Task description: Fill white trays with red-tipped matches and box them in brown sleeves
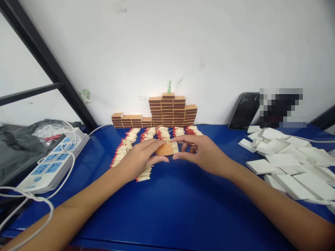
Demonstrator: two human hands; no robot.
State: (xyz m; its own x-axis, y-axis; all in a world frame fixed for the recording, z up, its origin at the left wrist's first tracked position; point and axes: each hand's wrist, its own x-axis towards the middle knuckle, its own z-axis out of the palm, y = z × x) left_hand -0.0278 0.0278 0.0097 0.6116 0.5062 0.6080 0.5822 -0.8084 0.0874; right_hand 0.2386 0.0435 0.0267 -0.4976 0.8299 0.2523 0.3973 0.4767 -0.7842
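Observation:
Above the blue table, my left hand [142,155] grips an orange matchbox [164,149] between thumb and fingers. At the box's right end its pale inner tray [175,147], holding matches, sticks partly out of the sleeve. My right hand [196,150] pinches that end of the tray with thumb and forefinger, its other fingers curled. Behind and beside my hands lie several rows of loose matches with red heads, among them a long row [123,150] at the left. My left hand partly covers a second row [144,174].
Stacked matchboxes [167,115] stand against the white wall. Many white trays [290,160] are heaped at the right, with a black phone [243,111] leaning behind them. A power strip [54,160] with looping white cable lies at the left, next to a dark plastic bag [23,146].

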